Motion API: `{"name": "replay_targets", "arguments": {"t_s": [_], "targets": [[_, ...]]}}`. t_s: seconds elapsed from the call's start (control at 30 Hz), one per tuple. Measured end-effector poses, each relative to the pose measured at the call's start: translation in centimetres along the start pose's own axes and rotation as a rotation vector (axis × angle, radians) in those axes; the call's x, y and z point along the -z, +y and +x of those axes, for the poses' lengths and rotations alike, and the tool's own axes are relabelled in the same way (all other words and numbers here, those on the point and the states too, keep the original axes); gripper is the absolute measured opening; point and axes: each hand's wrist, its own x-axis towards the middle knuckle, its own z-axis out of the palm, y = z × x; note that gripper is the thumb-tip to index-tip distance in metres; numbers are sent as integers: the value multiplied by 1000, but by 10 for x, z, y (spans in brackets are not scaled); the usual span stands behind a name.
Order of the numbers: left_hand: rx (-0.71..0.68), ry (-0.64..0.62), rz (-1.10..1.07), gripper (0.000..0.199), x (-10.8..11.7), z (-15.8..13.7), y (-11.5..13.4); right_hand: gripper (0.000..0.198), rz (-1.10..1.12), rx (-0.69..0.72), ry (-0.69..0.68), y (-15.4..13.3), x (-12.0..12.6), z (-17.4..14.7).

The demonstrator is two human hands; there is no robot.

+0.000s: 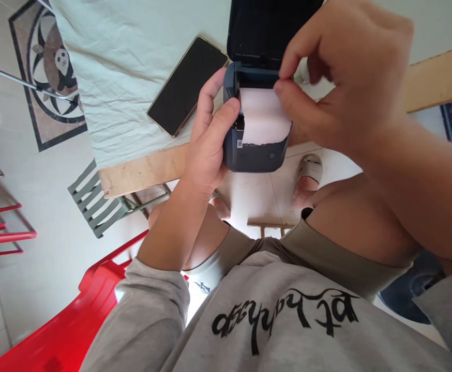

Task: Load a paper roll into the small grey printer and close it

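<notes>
Tiled flooring (35, 279) surrounds a table (144, 170), whose wooden edge shows below a pale green cloth (121, 67). Red plastic chair (90, 299) and slatted stool (96, 198): both on the person's left. Right hand (350, 77): thumb and forefinger drawn close together by the right edge of a strip of white paper (267, 116); whether they pinch it cannot be told. Left hand (206, 139): wrapped around the left side of a portable thermal printer (255, 157), held at the table's near edge with its black lid (272, 31) raised. Smartphone (189, 85): lying on the cloth beside the printer. Progress, as judged: the printer is open and the paper seated, its ragged end over the front; the lid is not yet down.
</notes>
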Motion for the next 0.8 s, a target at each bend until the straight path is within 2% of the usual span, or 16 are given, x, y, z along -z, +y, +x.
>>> {"name": "replay_targets", "arguments": {"t_s": [0.1, 0.2, 0.4, 0.5, 0.57, 0.63, 0.8], "targets": [[21, -39, -26, 14, 6, 4, 0, 31, -21, 12, -154, -1, -3, 3], [31, -26, -4, 16, 5, 5, 0, 29, -70, -34, -265, -5, -3, 4], [26, -17, 40, 16, 2, -1, 2, 38, -187, -168, -362, -9, 3, 6], [41, -59, 32, 16, 10, 2, -1, 41, -43, -199, -437, -3, 4, 12], [55, -112, 14, 20, 15, 5, -3, 45, 121, -205, -438, 0, 3, 16], [52, -126, -9, 25, 17, 6, -4, 46, 237, -201, -384, -1, 4, 16], [36, 47, -6, 16, 1, 1, -1, 42, 469, -204, -245, -2, 19, 8]]}}
